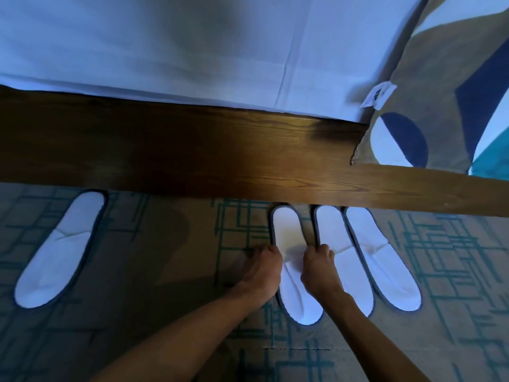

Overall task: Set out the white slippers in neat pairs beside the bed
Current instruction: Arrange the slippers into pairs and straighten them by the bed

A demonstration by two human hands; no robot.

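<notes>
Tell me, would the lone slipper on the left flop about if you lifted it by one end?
Probably. The lone slipper lies flat on the carpet with creases across its top, so it looks thin, soft and light. Pushed, it would likely drag rather than glide, since carpet grips cloth. It should not roll or tip.

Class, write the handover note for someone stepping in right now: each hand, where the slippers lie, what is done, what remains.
Left hand: pressed on the left edge of the middle slipper.
Right hand: pressed on its right edge; whether either hand grips cannot be told.
Done: two slippers lie side by side on the right, against the wooden bed frame.
Left: the middle slipper sits just left of that pair; its mate, the lone slipper, lies far left, angled. Bring these two together, parallel.
</notes>
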